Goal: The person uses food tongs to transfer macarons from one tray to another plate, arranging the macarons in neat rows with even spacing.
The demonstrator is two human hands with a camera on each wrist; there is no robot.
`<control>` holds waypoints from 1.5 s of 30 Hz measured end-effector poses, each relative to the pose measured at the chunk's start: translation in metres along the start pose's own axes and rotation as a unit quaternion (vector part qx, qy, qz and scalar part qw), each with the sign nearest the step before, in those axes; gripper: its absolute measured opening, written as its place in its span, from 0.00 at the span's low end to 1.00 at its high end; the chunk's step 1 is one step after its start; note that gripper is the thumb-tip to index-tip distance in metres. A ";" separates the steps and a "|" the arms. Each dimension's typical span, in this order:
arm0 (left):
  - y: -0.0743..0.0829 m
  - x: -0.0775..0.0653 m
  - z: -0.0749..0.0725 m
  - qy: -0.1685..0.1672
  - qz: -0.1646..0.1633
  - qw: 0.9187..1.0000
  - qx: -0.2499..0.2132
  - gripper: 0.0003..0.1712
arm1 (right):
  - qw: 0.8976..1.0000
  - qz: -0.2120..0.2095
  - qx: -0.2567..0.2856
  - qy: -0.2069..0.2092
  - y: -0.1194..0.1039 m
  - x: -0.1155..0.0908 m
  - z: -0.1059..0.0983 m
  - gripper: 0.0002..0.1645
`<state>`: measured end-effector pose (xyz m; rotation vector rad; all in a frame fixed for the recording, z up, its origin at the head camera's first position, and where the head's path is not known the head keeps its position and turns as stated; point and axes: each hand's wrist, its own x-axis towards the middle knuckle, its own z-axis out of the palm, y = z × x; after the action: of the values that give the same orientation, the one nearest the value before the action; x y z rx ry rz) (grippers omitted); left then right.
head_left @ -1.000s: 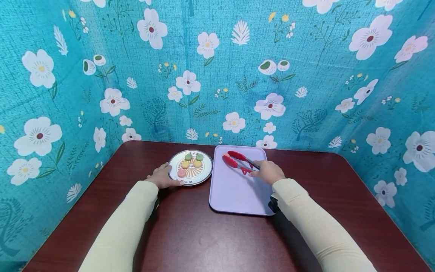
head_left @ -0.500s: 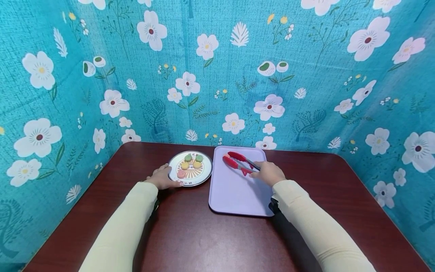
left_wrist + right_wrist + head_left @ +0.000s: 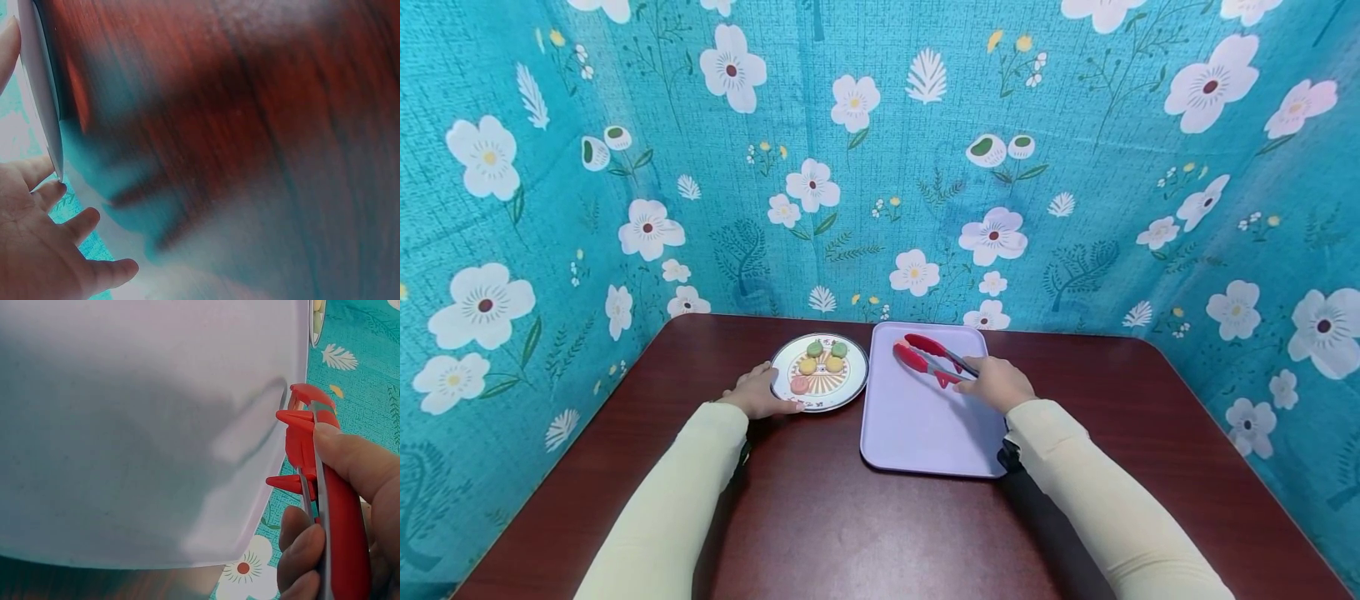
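My left hand [image 3: 758, 392] holds the left rim of a round white plate [image 3: 848, 389], with the thumb along its front edge. In the left wrist view the other fingers [image 3: 81, 225] are spread, one fingertip at the plate's edge [image 3: 45, 94]. Several macarons lie on the plate: green [image 3: 816, 348], yellow [image 3: 807, 365] and pink [image 3: 800, 383]. My right hand [image 3: 1002, 385] grips red-and-metal tongs [image 3: 922, 360] over the far half of a lilac tray [image 3: 925, 433]. A small peach-coloured piece [image 3: 900, 342] shows at the tongs' tips. The right thumb [image 3: 350, 456] presses one red arm.
The plate stands close against the tray's left side. Both rest on a dark red-brown table [image 3: 820, 517]. A blue flowered cloth [image 3: 865, 208] hangs behind the table and along its sides.
My right hand has shifted slightly to the right with the tongs. The left hand stays at the plate.
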<state>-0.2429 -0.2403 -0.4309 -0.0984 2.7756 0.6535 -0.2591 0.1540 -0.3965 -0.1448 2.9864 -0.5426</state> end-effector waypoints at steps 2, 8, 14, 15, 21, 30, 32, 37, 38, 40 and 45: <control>0.000 -0.001 0.000 0.000 0.002 1.000 -0.001 0.62 | 1.000 0.000 0.001 0.000 -0.001 -0.001 -0.001 0.41; 0.001 -0.003 -0.001 0.001 0.004 1.000 -0.002 0.61 | 1.000 0.000 -0.001 0.002 -0.002 -0.004 -0.004 0.42; 0.002 -0.005 -0.001 0.004 0.006 1.000 0.001 0.60 | 1.000 -0.008 -0.005 0.009 -0.002 -0.007 -0.005 0.41; 0.002 -0.006 -0.001 0.004 0.006 1.000 0.001 0.60 | 1.000 -0.009 -0.004 0.010 -0.002 -0.008 -0.005 0.41; 0.002 -0.005 -0.001 0.003 0.007 1.000 0.001 0.60 | 1.000 -0.009 0.000 0.014 -0.004 -0.012 -0.007 0.42; 0.001 -0.002 0.000 0.002 0.006 1.000 0.002 0.61 | 1.000 -0.012 -0.007 0.013 -0.003 -0.014 -0.008 0.41; 0.001 -0.002 0.000 0.002 0.006 1.000 0.002 0.61 | 1.000 -0.011 -0.005 0.013 -0.003 -0.015 -0.008 0.41; 0.000 -0.001 0.000 0.003 0.007 1.000 0.000 0.61 | 1.000 -0.010 -0.005 0.012 -0.004 -0.018 -0.009 0.41; 0.000 -0.001 0.000 0.003 0.007 1.000 -0.001 0.61 | 1.000 -0.011 -0.007 0.012 -0.004 -0.019 -0.010 0.41; 0.000 -0.001 0.000 0.003 0.007 1.000 -0.002 0.61 | 1.000 -0.011 -0.009 0.013 -0.004 -0.020 -0.009 0.41; -0.001 0.001 0.001 0.000 0.007 1.000 -0.001 0.62 | 1.000 -0.015 -0.011 0.017 -0.003 -0.021 -0.008 0.41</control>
<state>-0.2432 -0.2412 -0.4322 -0.0797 2.7789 0.6595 -0.2392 0.1564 -0.3858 -0.1831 3.0288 -0.5210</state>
